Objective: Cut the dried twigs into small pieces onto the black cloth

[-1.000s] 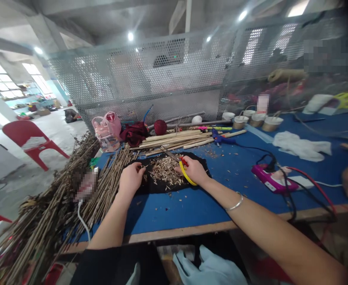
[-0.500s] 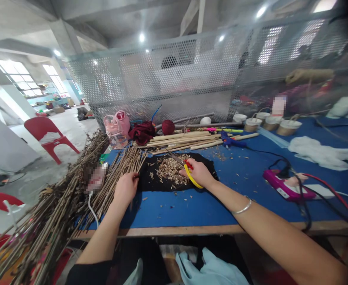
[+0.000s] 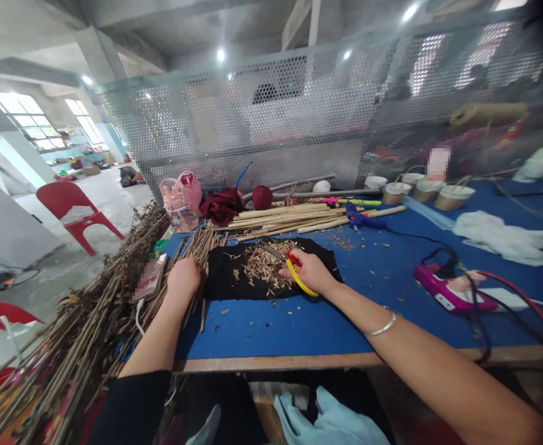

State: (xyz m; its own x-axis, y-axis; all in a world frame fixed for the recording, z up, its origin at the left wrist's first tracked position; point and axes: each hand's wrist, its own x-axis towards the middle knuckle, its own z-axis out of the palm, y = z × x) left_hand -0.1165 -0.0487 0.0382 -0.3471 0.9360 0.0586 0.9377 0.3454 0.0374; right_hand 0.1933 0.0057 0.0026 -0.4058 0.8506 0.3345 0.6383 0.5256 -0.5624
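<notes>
My right hand (image 3: 309, 272) is closed round the yellow-and-red handles of a pair of scissors (image 3: 303, 283). Their metal blades point to the upper left, over a heap of chopped stem pieces (image 3: 264, 269). Under the heap lies a black cloth (image 3: 220, 281) on the blue tabletop. My left hand (image 3: 184, 278) is at the cloth's left side, its fingers curled round several thin dry twigs (image 3: 201, 244); its fingertips are partly hidden. One twig end sticks out below that hand, close to the cloth's edge.
Dry branches (image 3: 86, 334) overhang the table's left edge beside a phone (image 3: 151, 278) on a white cable. Behind the cloth lie pale peeled sticks (image 3: 285, 219) and a blue glue gun (image 3: 364, 220). A magenta power strip (image 3: 447, 290) with cables sits right, near white gloves (image 3: 507, 238).
My left hand has moved left, and the twigs near it are bunched closer together, uncovering more of the cloth's left end. My right hand and the scissors have stayed almost where they were.
</notes>
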